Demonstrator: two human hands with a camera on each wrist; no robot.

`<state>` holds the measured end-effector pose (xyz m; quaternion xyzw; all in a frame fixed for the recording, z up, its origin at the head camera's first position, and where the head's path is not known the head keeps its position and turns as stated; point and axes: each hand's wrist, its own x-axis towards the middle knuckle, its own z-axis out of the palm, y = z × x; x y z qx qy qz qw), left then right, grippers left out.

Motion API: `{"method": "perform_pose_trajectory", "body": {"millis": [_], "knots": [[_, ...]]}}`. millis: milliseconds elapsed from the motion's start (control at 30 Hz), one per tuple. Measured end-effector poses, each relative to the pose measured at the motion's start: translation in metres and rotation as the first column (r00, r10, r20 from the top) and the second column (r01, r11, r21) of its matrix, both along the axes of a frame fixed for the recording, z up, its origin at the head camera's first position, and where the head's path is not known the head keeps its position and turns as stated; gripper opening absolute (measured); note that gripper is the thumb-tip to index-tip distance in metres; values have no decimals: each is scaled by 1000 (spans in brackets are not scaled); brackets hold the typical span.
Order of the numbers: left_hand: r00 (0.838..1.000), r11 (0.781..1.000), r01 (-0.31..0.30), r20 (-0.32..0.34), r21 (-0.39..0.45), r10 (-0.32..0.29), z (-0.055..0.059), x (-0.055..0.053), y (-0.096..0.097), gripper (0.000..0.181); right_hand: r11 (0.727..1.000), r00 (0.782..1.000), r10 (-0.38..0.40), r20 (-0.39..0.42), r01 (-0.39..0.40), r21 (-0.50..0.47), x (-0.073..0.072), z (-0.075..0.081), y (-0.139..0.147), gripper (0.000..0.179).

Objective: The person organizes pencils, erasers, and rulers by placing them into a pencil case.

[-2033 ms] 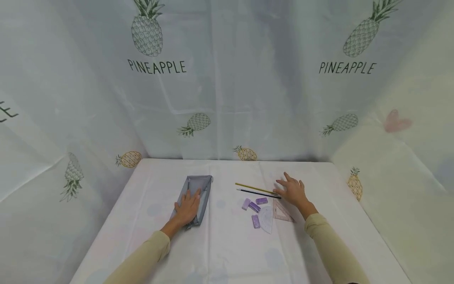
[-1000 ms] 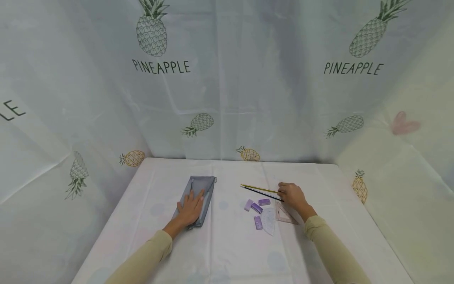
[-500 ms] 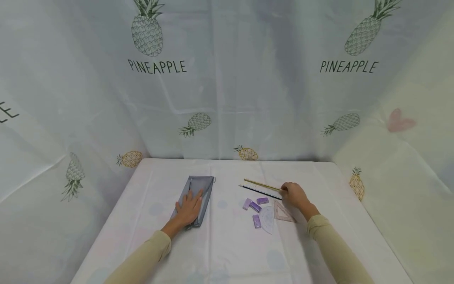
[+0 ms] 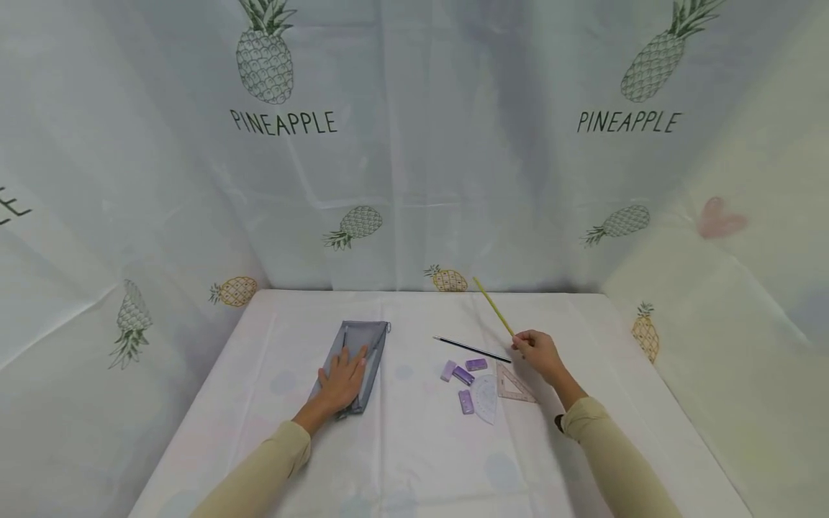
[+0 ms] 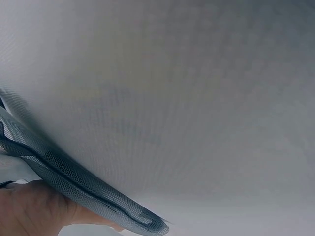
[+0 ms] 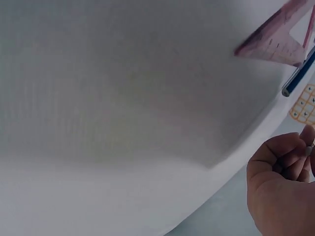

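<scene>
- One yellow pencil is pinched near its lower end by the right hand; its slim, straight shaft slants up over the surface, leaning left towards the far edge.
- Well to the left of that grip lies the grey pencil case, nearer the left edge; its long axis runs from near to far, the far end leaning slightly right, so pencil and case slant opposite ways.
- The left hand is the closer one to the case, resting flat on it with fingers spread, gripping nothing that shows.
- In the left wrist view the case is soft, fine mesh with a dark seam or zip along its side.
- Between the hands lies a dark pencil, smooth-barrelled and pale-tipped, pointing left.
- Just nearer the front edge sit four purple erasers, small rectangular blocks, beside a clear, fan-shaped protractor and a pinkish, see-through set square with a triangular cut-out.
</scene>
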<state>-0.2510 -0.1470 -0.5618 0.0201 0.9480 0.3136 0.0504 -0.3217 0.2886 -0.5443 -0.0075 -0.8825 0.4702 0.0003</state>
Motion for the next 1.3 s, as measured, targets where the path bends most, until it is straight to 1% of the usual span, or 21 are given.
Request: {"method": "perform_pose_trajectory", "body": {"millis": [100, 200, 267, 367, 500, 533, 567, 633, 767, 867, 933, 1100, 1300], "knots": [[1000, 1000, -2, -1, 4, 2, 1, 1, -1, 54, 998, 999, -24, 31, 26, -61, 2, 0, -3, 25], [1000, 1000, 1, 0, 16, -1, 2, 1, -2, 53, 995, 997, -50, 56, 55, -83, 3, -1, -6, 28], [1000, 1000, 4, -2, 19, -4, 2, 2, -2, 53, 990, 996, -60, 61, 67, -122, 5, -1, -9, 30], [1000, 1000, 7, -2, 9, -7, 1, 1, -3, 54, 977, 997, -28, 68, 42, -210, 9, 0, -14, 35], [1000, 1000, 6, 1, -1, -6, 1, 1, -4, 54, 949, 994, 72, 83, -43, -311, 17, 6, -30, 40], [1000, 1000, 6, 0, 1, -6, 1, 1, -4, 54, 942, 992, 85, 89, -51, -331, 18, 7, -34, 39], [1000, 1000, 6, 0, 4, -6, 1, 1, -4, 54, 939, 991, 99, 90, -63, -337, 20, 8, -39, 40], [1000, 1000, 7, -2, 6, -7, 1, 0, -4, 54, 930, 989, 108, 101, -64, -363, 22, 10, -49, 39], [1000, 1000, 13, 6, -2, -13, 0, 1, -3, 54, 917, 987, 54, 150, 10, -398, 28, 17, -72, 37], [1000, 1000, 14, 6, -7, -14, 0, 1, -4, 54, 895, 981, 11, 192, 77, -440, 33, 21, -90, 35], [1000, 1000, 13, 4, -6, -12, 1, 1, -4, 54, 881, 980, 1, 198, 93, -465, 36, 22, -102, 33], [1000, 1000, 11, -9, 6, -11, 2, 1, -5, 54, 867, 985, 38, 170, 52, -496, 45, 16, -125, 32], [1000, 1000, 13, -10, 15, -12, 1, 2, -4, 54, 861, 973, 85, 215, 37, -507, 55, 11, -149, 31]]}}
